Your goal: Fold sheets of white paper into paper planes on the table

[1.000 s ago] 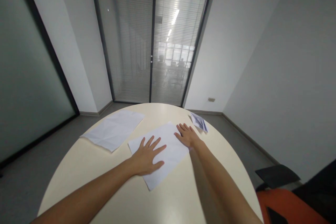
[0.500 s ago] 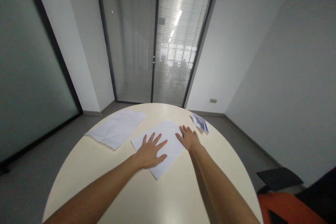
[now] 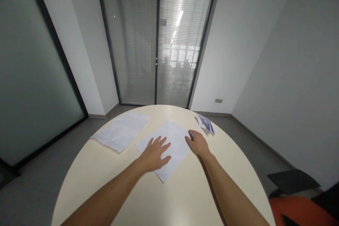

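A white sheet of paper lies flat on the round table, turned so that one corner points toward me. My left hand rests on its left part, palm down with the fingers spread. At the right corner of the same sheet, my right hand has its fingers curled in toward the thumb, closed at the paper's edge. A small dark patch shows between thumb and fingers; the fingertips are partly hidden.
Another creased white sheet lies at the table's left edge. A folded paper with a purplish print stands partly raised near the far right edge of the cream table. An orange and black chair is at the lower right.
My right hand has gone from lying flat with fingers stretched to curled at the sheet's right corner. My left hand stays spread on the paper. The view has shifted slightly.
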The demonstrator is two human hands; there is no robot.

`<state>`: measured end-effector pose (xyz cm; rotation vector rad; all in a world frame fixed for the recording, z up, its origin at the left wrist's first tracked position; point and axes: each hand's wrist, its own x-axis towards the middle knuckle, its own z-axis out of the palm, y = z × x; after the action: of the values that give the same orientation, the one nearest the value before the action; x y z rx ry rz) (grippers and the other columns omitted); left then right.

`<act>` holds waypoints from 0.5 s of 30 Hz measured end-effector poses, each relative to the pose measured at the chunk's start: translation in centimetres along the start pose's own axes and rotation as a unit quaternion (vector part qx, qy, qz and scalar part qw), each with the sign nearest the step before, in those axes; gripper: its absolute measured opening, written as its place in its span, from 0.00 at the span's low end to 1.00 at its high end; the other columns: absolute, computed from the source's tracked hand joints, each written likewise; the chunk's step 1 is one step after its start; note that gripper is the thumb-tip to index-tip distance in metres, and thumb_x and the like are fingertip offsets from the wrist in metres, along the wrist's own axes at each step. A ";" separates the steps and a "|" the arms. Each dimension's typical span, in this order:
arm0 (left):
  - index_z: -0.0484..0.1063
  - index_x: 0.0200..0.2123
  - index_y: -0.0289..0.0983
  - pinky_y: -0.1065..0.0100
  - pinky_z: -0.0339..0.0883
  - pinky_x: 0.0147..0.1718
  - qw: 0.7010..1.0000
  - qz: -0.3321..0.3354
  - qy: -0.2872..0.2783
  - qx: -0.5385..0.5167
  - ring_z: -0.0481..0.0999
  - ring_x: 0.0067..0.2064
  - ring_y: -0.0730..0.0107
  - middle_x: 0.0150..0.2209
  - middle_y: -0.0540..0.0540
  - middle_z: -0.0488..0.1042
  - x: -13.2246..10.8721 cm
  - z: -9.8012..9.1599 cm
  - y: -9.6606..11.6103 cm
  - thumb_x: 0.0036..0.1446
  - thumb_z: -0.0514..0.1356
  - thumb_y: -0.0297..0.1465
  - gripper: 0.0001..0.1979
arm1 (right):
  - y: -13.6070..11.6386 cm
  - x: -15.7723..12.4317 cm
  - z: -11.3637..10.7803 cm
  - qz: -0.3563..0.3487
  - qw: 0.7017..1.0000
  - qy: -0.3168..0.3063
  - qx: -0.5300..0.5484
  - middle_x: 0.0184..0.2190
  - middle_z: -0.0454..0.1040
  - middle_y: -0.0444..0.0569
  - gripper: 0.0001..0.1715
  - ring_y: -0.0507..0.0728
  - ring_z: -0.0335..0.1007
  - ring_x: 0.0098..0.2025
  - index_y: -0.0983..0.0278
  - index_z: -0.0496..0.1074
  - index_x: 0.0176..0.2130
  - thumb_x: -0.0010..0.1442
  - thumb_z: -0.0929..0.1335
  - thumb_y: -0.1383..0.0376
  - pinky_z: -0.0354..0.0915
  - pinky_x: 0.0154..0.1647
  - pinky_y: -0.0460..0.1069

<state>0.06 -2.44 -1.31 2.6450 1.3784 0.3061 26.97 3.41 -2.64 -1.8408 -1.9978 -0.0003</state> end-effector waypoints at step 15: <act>0.66 0.63 0.41 0.53 0.53 0.66 0.997 0.053 0.041 -0.030 0.59 0.68 0.56 0.67 0.44 0.61 -0.4 0.9 -1.2 0.67 0.52 0.37 0.23 | 1.9 1.6 1.5 0.101 0.954 0.123 0.256 0.54 0.72 0.61 0.34 0.61 0.74 0.45 0.68 0.68 0.57 0.49 0.66 0.67 0.69 0.50 0.54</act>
<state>-0.90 -2.11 -2.45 2.6890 1.2323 0.4649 28.28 5.56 -4.08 -1.6008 -1.4592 0.3034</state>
